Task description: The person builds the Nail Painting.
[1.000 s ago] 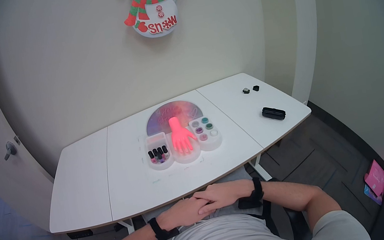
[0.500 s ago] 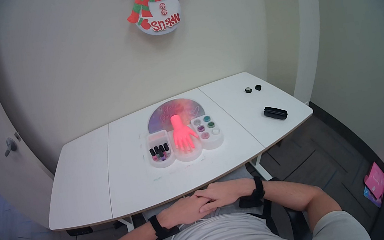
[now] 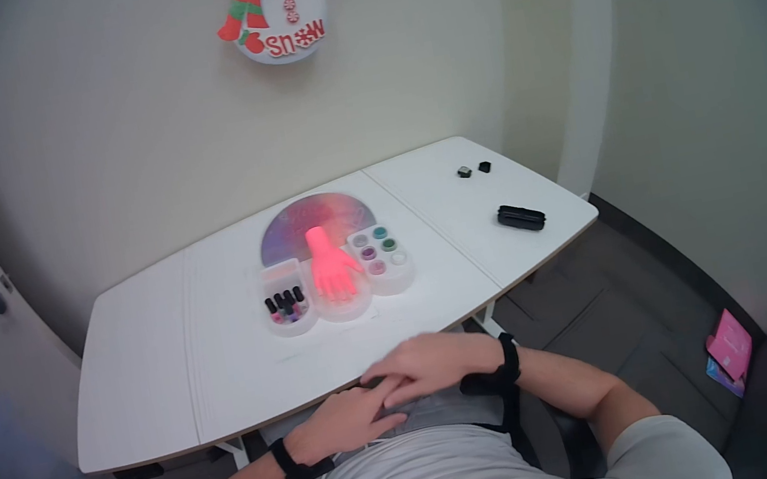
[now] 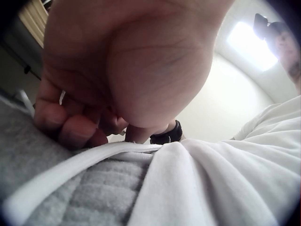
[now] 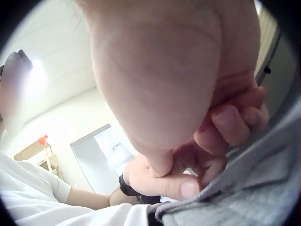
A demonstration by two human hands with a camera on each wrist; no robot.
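Note:
Both hands are together over the lap, just in front of the table's near edge. In the head view the right hand (image 3: 439,357) lies across the fingers of the left hand (image 3: 338,425), whose thumb sticks out to the side. Neither hand holds an object. The left wrist view shows the left hand's palm (image 4: 155,70) above grey pants with a white drawstring (image 4: 80,165), its fingers loosely curled. From the right wrist, the right hand (image 5: 155,80) hangs over the same lap with relaxed fingers, touching the other hand.
On the white table (image 3: 140,361) stands a pink model hand (image 3: 333,268) on a white tray, between nail polish bottles (image 3: 287,301) and small coloured pots (image 3: 369,254). A black case (image 3: 522,217) and two small dark items lie right. A snowman decoration (image 3: 281,18) hangs on the wall.
The hands have loosened: the right hand has slid slightly forward over the left, and the left thumb now shows apart. The head view has turned a little right; the table items stay put.

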